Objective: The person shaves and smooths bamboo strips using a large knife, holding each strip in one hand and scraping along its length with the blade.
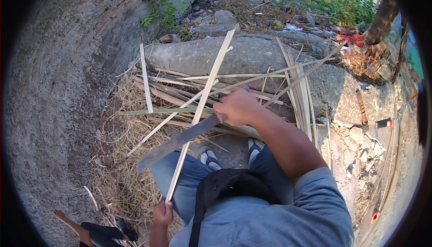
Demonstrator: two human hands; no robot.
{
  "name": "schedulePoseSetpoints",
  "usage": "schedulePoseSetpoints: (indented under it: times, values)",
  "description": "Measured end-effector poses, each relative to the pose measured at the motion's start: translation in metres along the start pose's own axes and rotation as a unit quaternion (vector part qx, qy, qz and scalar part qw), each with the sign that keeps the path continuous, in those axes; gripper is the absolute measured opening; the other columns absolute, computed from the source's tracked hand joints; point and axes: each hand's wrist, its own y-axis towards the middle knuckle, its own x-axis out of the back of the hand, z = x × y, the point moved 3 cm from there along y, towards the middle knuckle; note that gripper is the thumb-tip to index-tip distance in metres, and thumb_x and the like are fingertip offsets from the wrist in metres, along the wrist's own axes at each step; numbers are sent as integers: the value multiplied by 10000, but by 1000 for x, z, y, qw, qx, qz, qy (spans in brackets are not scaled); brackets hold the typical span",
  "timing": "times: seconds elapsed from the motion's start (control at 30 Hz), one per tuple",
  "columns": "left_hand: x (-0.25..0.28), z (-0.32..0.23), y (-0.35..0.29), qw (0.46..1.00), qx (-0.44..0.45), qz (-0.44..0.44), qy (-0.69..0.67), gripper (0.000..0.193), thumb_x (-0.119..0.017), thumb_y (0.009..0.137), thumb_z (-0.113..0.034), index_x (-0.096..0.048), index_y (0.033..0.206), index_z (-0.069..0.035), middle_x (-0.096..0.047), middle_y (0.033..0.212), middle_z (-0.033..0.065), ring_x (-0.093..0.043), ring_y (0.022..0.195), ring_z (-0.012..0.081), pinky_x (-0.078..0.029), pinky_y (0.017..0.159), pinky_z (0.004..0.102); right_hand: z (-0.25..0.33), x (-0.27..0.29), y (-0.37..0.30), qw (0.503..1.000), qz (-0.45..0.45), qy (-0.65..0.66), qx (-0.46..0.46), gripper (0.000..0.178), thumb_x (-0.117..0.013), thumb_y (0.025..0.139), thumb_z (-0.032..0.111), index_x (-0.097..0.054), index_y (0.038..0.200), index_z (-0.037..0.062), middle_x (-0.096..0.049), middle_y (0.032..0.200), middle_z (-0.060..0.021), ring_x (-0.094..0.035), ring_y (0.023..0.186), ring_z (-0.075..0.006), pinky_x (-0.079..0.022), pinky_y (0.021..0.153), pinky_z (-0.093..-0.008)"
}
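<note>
A machete [170, 145] with a long dark blade is in my right hand [239, 106], fingers closed round its handle. The blade points left and down, crossing a long pale bamboo strip [208, 89] just beyond my left knee; whether they touch I cannot tell. Close to my left thigh, my left hand [163, 213] grips the near end of that strip. From there the strip slants up and away, its far end near a stone ledge [252, 58]. Beneath and beyond my right hand lie more split bamboo strips [297, 92], crossing one another.
Pale shavings [119, 157] heap on the left beside a rough wall [58, 89]. At lower left another person's leg [105, 232] and arm show. A second sheathed or wrapped blade-like tool [362, 108] and a small dark-and-red object [384, 123] lie at right.
</note>
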Motion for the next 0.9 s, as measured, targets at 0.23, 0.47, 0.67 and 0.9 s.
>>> schedulePoseSetpoints:
  times: [0.23,0.47,0.67,0.9]
  values:
    - [-2,3,4,999,1,-21,24,569,-490,1009,-523,-606,848,10,-598,658,244,-634,657,482,-482,588,482,-121,1,-16,910,-172,134,-353,237,-644,817,219,-724,1012,110,-738,911,-189,-696,922,-426,-532,826,-502]
    - [-7,13,0,999,-26,-36,18,579,-512,989,-540,-595,815,6,-599,676,257,-631,677,505,-479,592,507,-120,4,-29,888,-161,116,-415,350,-667,831,284,-709,1049,15,-721,999,-258,-686,991,-439,-530,859,-489]
    - [-9,13,1,999,-8,-36,21,542,-591,970,-512,-638,902,24,-640,696,226,-657,639,431,-497,593,474,-121,11,-28,860,-207,222,-410,341,-735,805,282,-687,984,-4,-721,917,-218,-697,888,-388,-522,795,-448]
    - [-2,13,-15,936,216,82,-267,501,-710,964,-464,-652,983,33,-666,703,32,-602,600,114,-475,548,323,-137,16,-36,826,-285,243,-421,322,-754,806,276,-691,973,8,-722,881,-178,-690,837,-349,-515,769,-432]
